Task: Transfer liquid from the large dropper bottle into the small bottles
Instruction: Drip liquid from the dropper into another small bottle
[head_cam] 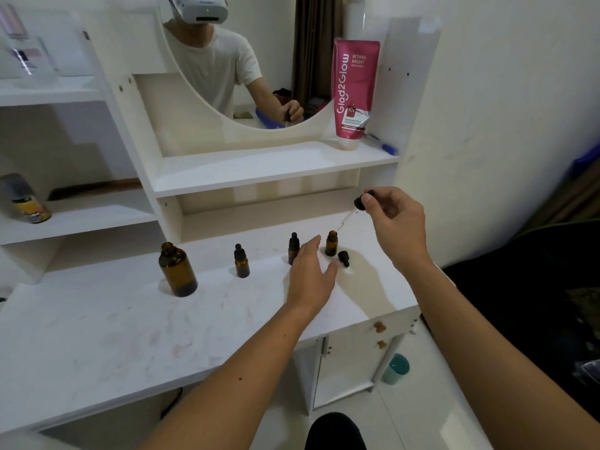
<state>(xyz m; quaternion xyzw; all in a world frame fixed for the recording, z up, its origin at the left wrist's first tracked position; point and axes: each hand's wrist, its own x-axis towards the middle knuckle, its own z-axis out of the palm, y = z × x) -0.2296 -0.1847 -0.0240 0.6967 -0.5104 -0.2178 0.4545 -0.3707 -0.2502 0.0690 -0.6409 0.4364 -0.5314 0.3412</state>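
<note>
So the dropper (352, 213) is pinched by its black bulb in the right hand (394, 222) fingers (367, 200), glass tip angled down just above the open small bottle (331, 243) near the bench's back right corner. The left hand (311, 271) is spread wide, holding nothing, beside that bottle. Its loose cap (343, 258) is lying next to it. Looks like the dispensing step: the tip probably needs lining up over the neck, then a squeeze. The large dropper bottle (177, 269) is left uncapped further left.
</note>
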